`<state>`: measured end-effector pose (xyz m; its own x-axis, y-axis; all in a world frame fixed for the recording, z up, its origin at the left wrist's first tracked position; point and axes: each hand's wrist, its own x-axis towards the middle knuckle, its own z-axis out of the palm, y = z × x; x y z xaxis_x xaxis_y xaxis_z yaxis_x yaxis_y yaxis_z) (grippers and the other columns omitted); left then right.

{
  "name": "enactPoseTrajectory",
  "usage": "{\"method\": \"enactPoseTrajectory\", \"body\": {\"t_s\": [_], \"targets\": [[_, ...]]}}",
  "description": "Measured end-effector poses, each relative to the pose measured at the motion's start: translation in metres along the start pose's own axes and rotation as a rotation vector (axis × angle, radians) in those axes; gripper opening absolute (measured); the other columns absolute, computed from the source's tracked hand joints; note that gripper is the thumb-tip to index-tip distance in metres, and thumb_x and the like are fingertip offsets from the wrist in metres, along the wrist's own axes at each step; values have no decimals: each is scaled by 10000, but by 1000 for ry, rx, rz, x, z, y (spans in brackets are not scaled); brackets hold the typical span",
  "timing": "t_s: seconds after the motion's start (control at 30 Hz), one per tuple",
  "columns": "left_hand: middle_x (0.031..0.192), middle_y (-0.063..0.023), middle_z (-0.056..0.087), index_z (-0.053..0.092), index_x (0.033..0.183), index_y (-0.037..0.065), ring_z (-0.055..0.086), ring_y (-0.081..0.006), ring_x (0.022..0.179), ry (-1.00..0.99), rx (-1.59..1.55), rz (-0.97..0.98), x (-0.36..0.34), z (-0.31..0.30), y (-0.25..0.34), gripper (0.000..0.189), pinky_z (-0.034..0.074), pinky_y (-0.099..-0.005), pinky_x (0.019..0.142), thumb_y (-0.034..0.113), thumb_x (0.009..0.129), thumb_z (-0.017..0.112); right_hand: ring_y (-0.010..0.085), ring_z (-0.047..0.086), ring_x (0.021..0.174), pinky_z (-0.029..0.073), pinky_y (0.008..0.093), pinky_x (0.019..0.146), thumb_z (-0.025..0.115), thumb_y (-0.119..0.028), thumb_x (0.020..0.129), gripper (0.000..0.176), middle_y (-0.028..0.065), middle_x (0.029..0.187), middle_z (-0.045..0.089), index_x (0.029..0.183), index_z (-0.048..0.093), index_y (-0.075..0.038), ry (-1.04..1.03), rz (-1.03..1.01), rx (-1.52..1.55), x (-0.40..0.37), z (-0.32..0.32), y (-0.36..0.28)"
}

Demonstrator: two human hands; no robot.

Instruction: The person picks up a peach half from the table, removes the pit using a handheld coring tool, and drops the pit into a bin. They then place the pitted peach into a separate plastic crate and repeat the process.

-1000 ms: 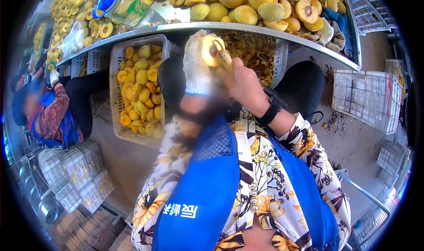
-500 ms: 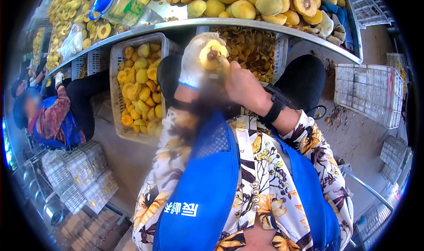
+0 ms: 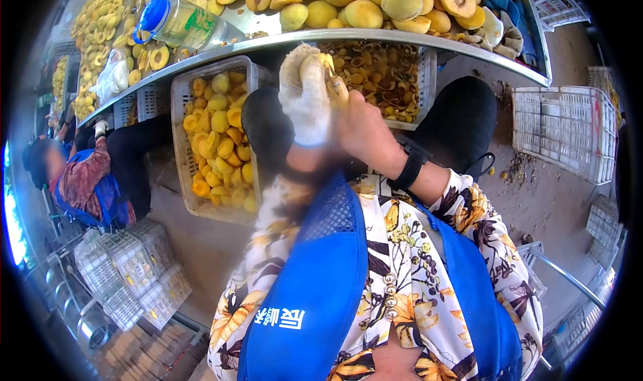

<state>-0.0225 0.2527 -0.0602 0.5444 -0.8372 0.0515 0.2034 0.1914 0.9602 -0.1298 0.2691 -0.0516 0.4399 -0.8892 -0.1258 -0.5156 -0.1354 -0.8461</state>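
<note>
My left hand [image 3: 301, 99], in a white knit glove, is closed around a yellow peach half [image 3: 326, 62]. The fruit is turned edge-on, so only a sliver of it shows beyond the glove. My bare right hand [image 3: 365, 128], with a black band at the wrist, is closed just beside it. Its fingers grip a small tool with a yellowish handle [image 3: 339, 91] held against the peach; the tip is hidden. Both hands are over the gap between my knees, in front of the metal table's edge [image 3: 295, 40].
Peaches and peach halves [image 3: 362, 12] cover the table, beside a blue-capped bottle [image 3: 184, 24]. Below stand a crate of peach halves [image 3: 218, 140] and a crate of scraps [image 3: 375, 76]. White crates [image 3: 566, 130] stand right. At left sits a co-worker [image 3: 90, 180].
My left hand has turned the peach half from its cut face toward me to edge-on. My right hand stays close beside it, and the view has shifted slightly.
</note>
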Motion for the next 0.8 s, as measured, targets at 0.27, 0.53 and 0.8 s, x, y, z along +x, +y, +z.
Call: {"method": "enactPoseTrajectory", "body": {"t_s": [0.27,0.53,0.8], "targets": [[962,-136,604,552,1043,-13,603,-213,839,-149,-144,-263,10,-18,-7,197,514,-305,734,104,891,505,477,571,733,462,497,646,502,-133,826,201,318,725,566,866,459,60,-100,139,77,-1,-8,2],[929,-243,602,556,1009,-19,578,-370,817,-411,-540,-616,35,-39,-37,471,495,-444,737,422,893,436,423,593,720,467,470,626,536,-67,773,175,253,712,588,889,468,46,-142,42,-110,5,-14,1],[921,-180,592,540,967,38,567,-337,827,-134,-757,-731,39,-23,-22,483,490,-417,684,502,875,440,418,582,604,473,475,555,511,-89,813,127,254,639,571,856,441,8,-57,-105,-256,11,-17,3]]}}
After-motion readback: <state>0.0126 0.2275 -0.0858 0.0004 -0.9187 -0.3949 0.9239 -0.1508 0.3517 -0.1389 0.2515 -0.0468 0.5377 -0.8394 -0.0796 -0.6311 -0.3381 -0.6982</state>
